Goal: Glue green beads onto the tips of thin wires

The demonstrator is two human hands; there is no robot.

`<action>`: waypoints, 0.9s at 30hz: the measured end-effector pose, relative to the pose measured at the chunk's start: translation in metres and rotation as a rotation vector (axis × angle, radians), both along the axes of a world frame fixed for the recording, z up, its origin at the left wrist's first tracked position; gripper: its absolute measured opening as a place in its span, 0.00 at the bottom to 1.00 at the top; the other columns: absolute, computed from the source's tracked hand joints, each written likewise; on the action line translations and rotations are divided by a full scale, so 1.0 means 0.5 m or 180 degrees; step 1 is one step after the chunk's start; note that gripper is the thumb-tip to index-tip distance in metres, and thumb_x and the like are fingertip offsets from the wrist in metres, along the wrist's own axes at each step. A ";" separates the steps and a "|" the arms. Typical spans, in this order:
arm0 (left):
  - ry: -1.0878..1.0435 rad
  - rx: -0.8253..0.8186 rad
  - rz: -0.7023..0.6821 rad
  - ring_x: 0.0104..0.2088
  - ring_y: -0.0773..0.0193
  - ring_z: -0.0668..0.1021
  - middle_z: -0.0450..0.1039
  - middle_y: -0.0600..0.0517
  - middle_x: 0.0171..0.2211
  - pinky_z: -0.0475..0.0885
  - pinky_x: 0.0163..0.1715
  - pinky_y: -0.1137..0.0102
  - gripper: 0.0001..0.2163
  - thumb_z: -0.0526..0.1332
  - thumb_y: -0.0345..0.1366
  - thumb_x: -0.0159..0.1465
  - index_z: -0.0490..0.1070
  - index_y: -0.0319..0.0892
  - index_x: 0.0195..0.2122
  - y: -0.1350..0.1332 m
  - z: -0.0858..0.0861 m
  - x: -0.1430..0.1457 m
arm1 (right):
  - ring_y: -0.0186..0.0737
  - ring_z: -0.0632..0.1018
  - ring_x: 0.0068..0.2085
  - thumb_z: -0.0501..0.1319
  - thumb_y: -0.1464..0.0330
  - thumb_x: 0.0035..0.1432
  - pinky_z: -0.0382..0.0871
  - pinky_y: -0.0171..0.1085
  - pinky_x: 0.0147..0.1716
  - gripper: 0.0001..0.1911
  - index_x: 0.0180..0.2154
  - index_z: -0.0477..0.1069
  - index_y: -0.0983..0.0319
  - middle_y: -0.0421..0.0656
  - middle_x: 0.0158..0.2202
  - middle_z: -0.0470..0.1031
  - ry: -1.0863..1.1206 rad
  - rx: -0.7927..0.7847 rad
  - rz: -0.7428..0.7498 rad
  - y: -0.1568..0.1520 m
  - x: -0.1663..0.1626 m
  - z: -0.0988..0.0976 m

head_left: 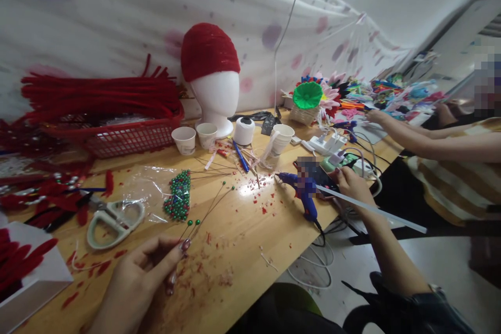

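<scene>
My left hand rests low on the wooden table, fingers pinched on thin wires tipped with green beads. The wires fan up and right to more beads. My right hand reaches out to the right and is closed around the back of a blue glue gun, from which a long white glue stick juts out. The gun's nozzle points left over the table.
A bag of green beads, white-handled scissors, a red basket of red pipe cleaners, a foam head with red cap, paper cups and a power strip sit around. Another person's arm reaches over at right.
</scene>
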State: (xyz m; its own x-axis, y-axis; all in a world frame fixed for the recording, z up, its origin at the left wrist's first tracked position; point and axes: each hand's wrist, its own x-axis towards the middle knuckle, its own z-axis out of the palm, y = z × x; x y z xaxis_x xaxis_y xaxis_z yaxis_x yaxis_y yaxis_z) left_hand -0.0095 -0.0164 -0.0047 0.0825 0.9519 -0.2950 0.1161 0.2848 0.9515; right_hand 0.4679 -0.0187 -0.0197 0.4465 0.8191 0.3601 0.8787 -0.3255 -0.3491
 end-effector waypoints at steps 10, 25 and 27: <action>0.0002 -0.0033 -0.0008 0.17 0.69 0.69 0.69 0.56 0.17 0.67 0.15 0.77 0.18 0.70 0.52 0.43 0.76 0.42 0.27 0.003 0.004 0.002 | 0.47 0.77 0.35 0.48 0.64 0.60 0.66 0.40 0.32 0.15 0.30 0.71 0.62 0.51 0.34 0.78 0.0447 0.0144 -0.0161 0.042 -0.035 0.011; 0.0119 -0.0017 -0.0100 0.16 0.69 0.68 0.67 0.57 0.15 0.65 0.14 0.77 0.17 0.69 0.51 0.44 0.75 0.42 0.25 -0.002 0.001 0.004 | 0.52 0.75 0.48 0.47 0.60 0.66 0.65 0.47 0.48 0.19 0.38 0.73 0.62 0.52 0.42 0.77 0.0234 0.1447 -0.0426 -0.098 -0.102 -0.034; 0.0120 -0.0011 -0.0097 0.16 0.69 0.68 0.67 0.57 0.15 0.65 0.14 0.77 0.17 0.70 0.50 0.44 0.75 0.42 0.25 -0.003 0.003 0.006 | 0.52 0.75 0.47 0.48 0.60 0.65 0.66 0.48 0.47 0.18 0.37 0.73 0.62 0.51 0.41 0.78 0.0182 0.1338 -0.0287 -0.097 -0.102 -0.034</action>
